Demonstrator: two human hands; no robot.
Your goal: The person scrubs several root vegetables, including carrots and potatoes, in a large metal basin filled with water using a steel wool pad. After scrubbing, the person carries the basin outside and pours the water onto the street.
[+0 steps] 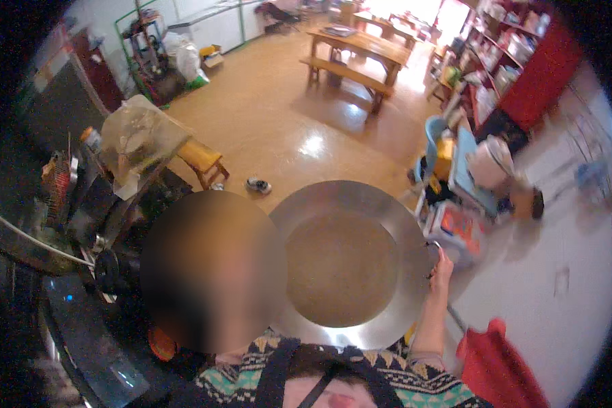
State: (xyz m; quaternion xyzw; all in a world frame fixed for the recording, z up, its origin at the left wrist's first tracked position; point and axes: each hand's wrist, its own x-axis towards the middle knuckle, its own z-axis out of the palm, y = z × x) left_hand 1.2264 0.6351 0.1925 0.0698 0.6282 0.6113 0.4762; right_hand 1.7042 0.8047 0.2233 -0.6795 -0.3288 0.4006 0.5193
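A large round metal pan or wok (pixel 413 265) with a wide shiny rim is in front of my body, its brownish middle facing the camera. On its right side my right hand (pixel 441 268) is closed around a small handle at the rim. My left forearm reaches up towards the pan's left side, but a round blurred patch covers my left hand, so its fingers and hold cannot be made out.
A dark counter edge with a black appliance (pixel 109 270) lies on the left. A small wooden stool (pixel 201 155) and a shoe (pixel 258 185) are beyond. Bins and a box (pixel 456 229) stand at right, near a red cloth (pixel 500 364). A wooden table (pixel 362 45) with a bench is farther off.
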